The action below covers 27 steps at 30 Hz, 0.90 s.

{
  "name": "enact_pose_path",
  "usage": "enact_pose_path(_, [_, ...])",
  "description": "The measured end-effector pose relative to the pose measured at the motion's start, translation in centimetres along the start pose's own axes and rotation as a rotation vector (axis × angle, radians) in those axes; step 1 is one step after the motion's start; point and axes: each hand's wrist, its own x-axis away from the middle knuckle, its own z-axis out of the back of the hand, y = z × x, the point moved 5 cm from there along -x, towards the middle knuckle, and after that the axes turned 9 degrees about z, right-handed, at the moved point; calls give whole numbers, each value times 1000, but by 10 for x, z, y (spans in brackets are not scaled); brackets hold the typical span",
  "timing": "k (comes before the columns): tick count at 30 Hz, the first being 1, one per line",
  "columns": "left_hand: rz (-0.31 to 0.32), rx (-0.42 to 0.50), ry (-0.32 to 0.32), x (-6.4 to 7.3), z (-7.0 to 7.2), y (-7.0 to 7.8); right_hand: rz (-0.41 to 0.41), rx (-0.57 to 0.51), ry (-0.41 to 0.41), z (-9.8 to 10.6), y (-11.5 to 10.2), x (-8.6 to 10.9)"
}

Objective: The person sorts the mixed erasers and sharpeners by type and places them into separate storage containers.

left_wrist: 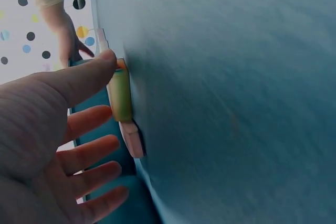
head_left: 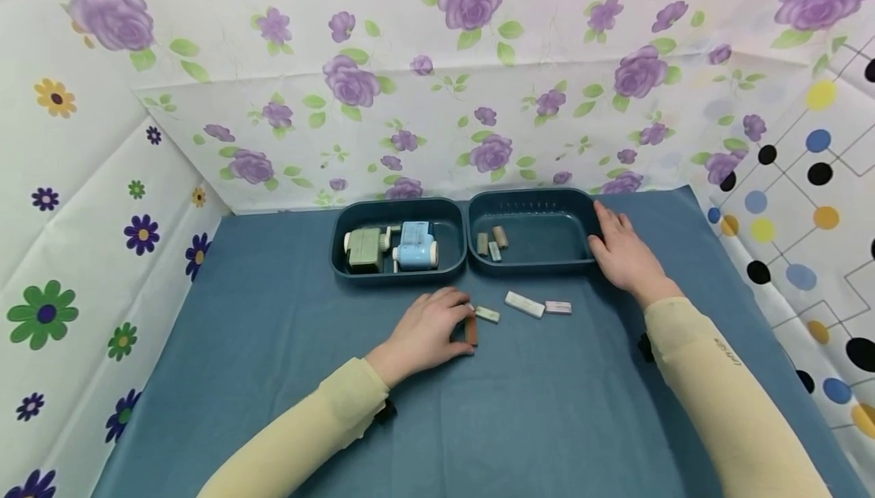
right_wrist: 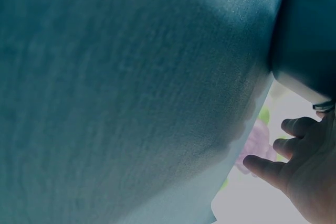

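Note:
My left hand (head_left: 427,331) is at the near end of a row of small eraser-like blocks. Its thumb and fingertips sit right around an orange-and-green block (head_left: 472,331), with the fingers spread and fairly straight in the left wrist view. That block (left_wrist: 121,95) shows a green face and orange end there, just past the thumb tip; a pinkish block (left_wrist: 132,139) lies below it. My right hand (head_left: 625,251) rests at the right rim of the right-hand tray (head_left: 533,264), thumb over the edge. Its fingers (right_wrist: 268,169) extend loosely past the tray's outer wall.
Beside the orange block lie a pale green block (head_left: 488,314), a white block (head_left: 525,304) and a pink block (head_left: 557,307). Three small blocks (head_left: 494,243) sit inside the right tray. The left tray (head_left: 399,278) holds a green crank sharpener (head_left: 366,249) and a blue one (head_left: 415,246).

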Motion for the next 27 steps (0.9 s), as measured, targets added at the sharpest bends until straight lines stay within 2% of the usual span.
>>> enact_pose_path(13, [66, -32, -10, -6, -4, 4, -1, -11, -10, 0, 2, -2])
enact_pose_path(21, [66, -15, -15, -5, -2, 7, -4, -7, 1, -2, 4, -2])
enact_pose_path(27, [56, 23, 17, -4, 3, 8, -3, -2, -5, -1, 5, -3])
